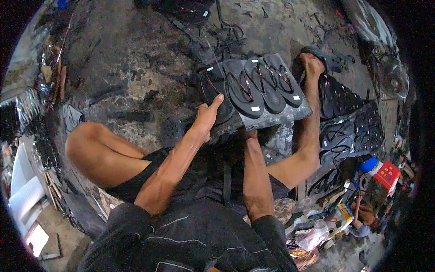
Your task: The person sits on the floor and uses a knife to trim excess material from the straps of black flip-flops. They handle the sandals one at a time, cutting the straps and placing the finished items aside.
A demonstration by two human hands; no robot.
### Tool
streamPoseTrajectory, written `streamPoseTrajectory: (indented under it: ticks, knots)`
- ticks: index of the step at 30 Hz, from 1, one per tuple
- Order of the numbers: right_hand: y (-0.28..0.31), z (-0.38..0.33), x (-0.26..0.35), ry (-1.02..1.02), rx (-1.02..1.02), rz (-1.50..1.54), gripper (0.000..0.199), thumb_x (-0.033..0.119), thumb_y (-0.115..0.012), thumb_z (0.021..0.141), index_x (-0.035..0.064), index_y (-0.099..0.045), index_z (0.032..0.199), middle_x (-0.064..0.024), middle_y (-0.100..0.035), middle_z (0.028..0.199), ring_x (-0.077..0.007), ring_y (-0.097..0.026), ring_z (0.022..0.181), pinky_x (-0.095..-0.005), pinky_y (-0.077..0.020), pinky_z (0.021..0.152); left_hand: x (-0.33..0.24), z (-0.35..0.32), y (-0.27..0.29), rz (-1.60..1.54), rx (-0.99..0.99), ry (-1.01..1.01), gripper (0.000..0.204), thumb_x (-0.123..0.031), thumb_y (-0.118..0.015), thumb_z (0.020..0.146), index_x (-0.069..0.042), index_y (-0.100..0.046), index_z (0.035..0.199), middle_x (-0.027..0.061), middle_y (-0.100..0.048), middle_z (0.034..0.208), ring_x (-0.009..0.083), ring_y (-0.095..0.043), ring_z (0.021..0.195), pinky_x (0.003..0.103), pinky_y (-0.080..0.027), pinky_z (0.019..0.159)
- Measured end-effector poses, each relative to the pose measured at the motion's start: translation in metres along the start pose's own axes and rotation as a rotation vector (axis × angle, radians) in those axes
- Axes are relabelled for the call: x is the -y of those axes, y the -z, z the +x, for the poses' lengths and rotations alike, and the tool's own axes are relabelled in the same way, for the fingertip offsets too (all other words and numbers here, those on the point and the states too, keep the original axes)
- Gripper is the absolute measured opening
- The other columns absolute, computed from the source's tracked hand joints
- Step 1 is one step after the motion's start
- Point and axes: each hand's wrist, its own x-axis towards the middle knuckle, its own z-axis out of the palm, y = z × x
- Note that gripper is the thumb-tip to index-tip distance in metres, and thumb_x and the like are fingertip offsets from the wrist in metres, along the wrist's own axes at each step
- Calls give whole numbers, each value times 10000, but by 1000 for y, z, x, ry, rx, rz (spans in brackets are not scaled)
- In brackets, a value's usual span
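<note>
Across my lap lies a grey slab or sheet point(297, 112) with black flip-flops side by side on it. The middle ones, such as this flip-flop point(247, 102), have dark shiny thong straps and small white labels. At the left end is another black flip-flop point(209, 86). My left hand point(207, 117) is closed on this left-end flip-flop, thumb on top and fingers mostly hidden below. My right hand point(251, 134) reaches under the slab's near edge; its fingers are out of sight there.
Rows of black flip-flops point(349, 136) lie on the floor at right. Beyond them stand a red and blue box point(385, 174), plastic bags point(310, 233) and a person point(364, 217). Dark scraps point(226, 31) litter the floor ahead. My bent legs flank the slab.
</note>
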Motion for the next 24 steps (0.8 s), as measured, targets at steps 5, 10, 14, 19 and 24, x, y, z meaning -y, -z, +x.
streamPoseTrajectory:
  ticks: [5, 10, 14, 19, 24]
  knots:
    - [22, 26, -2, 42, 126, -85, 415, 359, -507, 1005, -6, -648, 1142, -194, -654, 966, -334, -623, 884, -435, -511, 829, -13, -31, -18, 24, -25, -26, 636, -520, -681, 931, 79, -603, 1131, 170, -688, 1050, 284, -678, 936, 459, -556, 858]
    - [31, 40, 0, 95, 151, -92, 461, 407, -497, 1017, -16, -660, 1096, -168, -657, 912, -304, -626, 844, -423, -515, 811, 13, 11, 10, 39, 72, 2, 911, -606, -699, 885, 166, -469, 1312, 238, -596, 1281, 301, -578, 1200, 459, -471, 1018]
    - [37, 51, 10, 131, 187, -80, 505, 446, -489, 1027, -24, -670, 1059, -147, -659, 869, -280, -628, 812, -412, -518, 797, 4, 7, 23, 126, 40, -2, 894, -620, -693, 883, 145, -490, 1300, 231, -609, 1261, 298, -604, 1157, 452, -490, 984]
    - [31, 69, 25, 173, 158, 45, 566, 494, -479, 1038, -34, -682, 1014, -122, -662, 815, -250, -630, 772, -399, -522, 780, -17, -79, 25, 169, 22, -44, 532, -527, -632, 960, -1, -710, 965, 133, -737, 853, 232, -717, 703, 374, -591, 689]
    - [-15, 18, 56, -11, -208, 921, 633, 542, -469, 1050, -44, -694, 968, -96, -665, 760, -220, -633, 731, -386, -527, 762, -12, -212, 36, 514, 22, -363, 666, -421, -666, 970, 70, -493, 1385, 173, -616, 1303, 245, -589, 1172, 365, -439, 1049]
